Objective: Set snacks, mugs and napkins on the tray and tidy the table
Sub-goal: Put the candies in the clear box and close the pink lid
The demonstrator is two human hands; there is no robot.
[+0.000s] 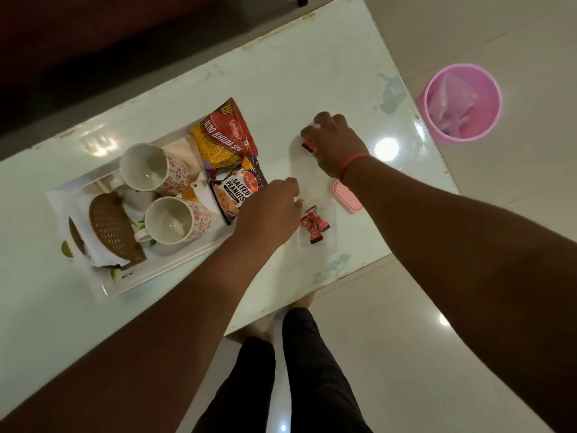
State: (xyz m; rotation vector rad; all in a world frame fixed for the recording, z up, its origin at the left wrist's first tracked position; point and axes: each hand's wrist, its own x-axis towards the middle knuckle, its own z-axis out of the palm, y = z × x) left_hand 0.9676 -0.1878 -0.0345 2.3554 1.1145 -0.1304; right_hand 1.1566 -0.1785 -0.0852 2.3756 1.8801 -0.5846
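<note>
A white tray [175, 270] on the table's left holds two floral mugs [146, 170] [170, 220], white napkins [93, 245] under a brown holder [114, 228], and two snack packets, aloo bhujia [220, 137] and salted peanuts [232, 195]. My left hand [268, 210] hovers just right of the peanuts with curled fingers at the rim of a clear plastic container [331, 214], which holds red wrappers [313, 228]. Farther back, my right hand [334, 142] pinches another small red wrapper [308, 144] on the table.
A pink lid [347, 197] lies partly under my right forearm. A pink bin [462, 103] with a plastic liner stands on the floor beyond the table's right edge. My legs and feet [281, 323] are at the table's near edge.
</note>
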